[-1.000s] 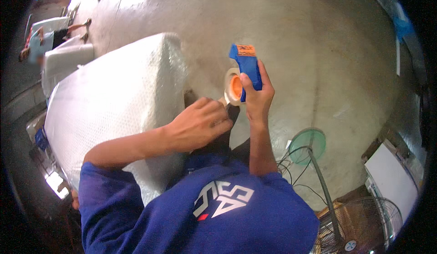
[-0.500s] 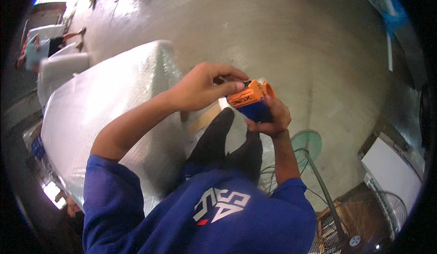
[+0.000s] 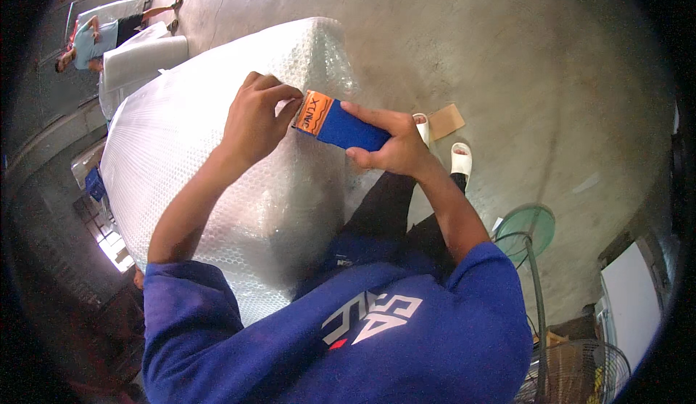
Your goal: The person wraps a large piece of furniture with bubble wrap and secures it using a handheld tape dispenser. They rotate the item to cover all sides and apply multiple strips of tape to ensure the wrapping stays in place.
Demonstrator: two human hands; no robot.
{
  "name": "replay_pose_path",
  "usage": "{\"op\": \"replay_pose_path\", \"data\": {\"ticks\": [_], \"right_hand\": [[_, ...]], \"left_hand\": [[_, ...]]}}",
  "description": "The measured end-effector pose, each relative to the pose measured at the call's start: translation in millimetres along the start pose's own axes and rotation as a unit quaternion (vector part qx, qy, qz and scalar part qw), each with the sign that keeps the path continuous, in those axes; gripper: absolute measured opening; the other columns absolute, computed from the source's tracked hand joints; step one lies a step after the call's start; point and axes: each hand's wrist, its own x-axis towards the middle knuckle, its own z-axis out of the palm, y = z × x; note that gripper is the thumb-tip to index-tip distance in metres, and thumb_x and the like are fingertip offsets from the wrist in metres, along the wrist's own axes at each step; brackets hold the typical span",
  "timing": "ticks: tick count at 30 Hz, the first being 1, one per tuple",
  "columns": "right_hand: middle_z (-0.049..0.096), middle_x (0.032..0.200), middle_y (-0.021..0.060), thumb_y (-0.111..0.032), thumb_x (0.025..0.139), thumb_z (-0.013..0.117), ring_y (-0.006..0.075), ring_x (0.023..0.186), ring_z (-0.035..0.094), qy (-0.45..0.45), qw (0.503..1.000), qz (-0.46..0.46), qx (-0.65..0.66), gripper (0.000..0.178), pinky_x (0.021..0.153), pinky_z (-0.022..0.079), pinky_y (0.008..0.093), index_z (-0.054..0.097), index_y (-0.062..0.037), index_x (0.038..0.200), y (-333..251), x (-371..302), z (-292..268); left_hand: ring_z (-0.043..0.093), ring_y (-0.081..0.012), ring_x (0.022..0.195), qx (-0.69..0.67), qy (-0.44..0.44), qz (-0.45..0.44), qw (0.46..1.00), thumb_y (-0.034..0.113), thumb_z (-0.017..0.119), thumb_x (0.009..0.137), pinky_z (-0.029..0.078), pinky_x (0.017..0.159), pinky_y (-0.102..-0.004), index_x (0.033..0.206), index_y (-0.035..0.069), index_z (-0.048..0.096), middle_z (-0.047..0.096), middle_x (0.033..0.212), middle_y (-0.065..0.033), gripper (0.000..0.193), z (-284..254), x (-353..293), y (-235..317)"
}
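Tape dispenser (image 3: 355, 125) is just above frame center, held up in the air, orange end pointing left and a bit down. Blue body, flat broad face toward camera; orange end (image 3: 314, 113) carries dark handwriting and a wavy dark line.

Right hand (image 3: 399, 139) is closed round the blue body, thumb on one edge, fingers on the other — it hides the rear part. Left hand (image 3: 261, 114) is at the orange end, thumb and forefinger bent close together at its edge; can't tell if tape is pinched between them.

Count: 1 dispenser, 2 hands, 1 big bubble-wrapped bundle (image 3: 210, 128), 2 white sandals (image 3: 462, 159) on the wearer's feet, 1 brown cardboard piece (image 3: 446, 121), 1 other person (image 3: 98, 42).

Bundle fills most of the left half, pale and shiny, and blocks the view of the floor (image 3: 522, 56) there. Left forearm crosses in front of it. Cardboard lies right of center, by the left sandal. Other person is upper left, near a white roll (image 3: 145, 63).

Lower right: green disc (image 3: 533, 234) with a dark pole (image 3: 540, 295) crossing it, wire fan cage (image 3: 580, 375) at the bottom, white panel (image 3: 631, 299) leaning at the right rim. Blue shirt (image 3: 449, 331) takes up the bottom center.
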Motion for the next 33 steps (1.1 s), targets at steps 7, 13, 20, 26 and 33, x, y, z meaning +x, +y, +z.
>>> {"op": "replay_pose_path", "data": {"ticks": [7,13,20,26,33], "right_hand": [[0.076,0.112,0.0171,-0.023,0.077,0.084,0.0153,0.094,0.071,-0.087,0.991,0.07,0.079,0.07,0.088,0.058,0.0327,0.062,-0.0198,0.144,34,17,-12],[0.075,0.116,0.0168,-0.027,0.077,0.084,0.0189,0.096,0.072,-0.104,0.99,0.079,0.058,0.069,0.092,0.056,0.0341,0.063,-0.0179,0.142,72,-6,-4],[0.076,0.111,0.0162,-0.039,0.075,0.083,0.0266,0.097,0.074,-0.16,0.969,0.187,0.019,0.069,0.094,0.055,0.0378,0.065,-0.0242,0.14,101,-46,1],[0.076,0.106,0.0169,-0.044,0.072,0.082,0.0351,0.092,0.074,-0.252,0.936,0.203,-0.142,0.069,0.082,0.058,0.0416,0.069,-0.0189,0.135,76,-18,-14],[0.078,0.098,0.012,-0.039,0.073,0.083,0.0318,0.093,0.074,-0.421,0.833,0.21,-0.291,0.043,0.076,0.058,0.0443,0.08,-0.0124,0.106,89,-18,-45]], "left_hand": [[0.048,-0.0379,0.138,-0.049,0.076,0.015,0.996,0.009,0.064,0.098,0.04,0.115,-0.0467,0.146,0.011,0.054,0.051,0.146,-0.0194,0.049,23,6,-39],[0.048,-0.0263,0.141,0.04,-0.139,0.227,0.963,0.013,0.059,0.1,0.042,0.115,-0.0472,0.136,0.006,0.062,0.062,0.138,-0.0147,0.037,10,44,-8],[0.032,-0.0179,0.153,0.438,-0.407,0.35,0.721,0.035,0.039,0.107,0.009,0.132,-0.0444,0.138,0.011,0.064,0.047,0.158,-0.0033,0.046,60,104,18],[0.025,-0.017,0.155,0.478,-0.448,0.324,0.682,0.039,0.033,0.109,0.003,0.132,-0.0466,0.147,0.012,0.056,0.041,0.163,-0.0007,0.051,63,109,31],[0.013,-0.0195,0.159,0.449,-0.394,0.366,0.713,0.051,0.042,0.103,-0.005,0.13,-0.0527,0.154,0.019,0.047,0.028,0.169,-0.0007,0.061,39,97,25]]}}
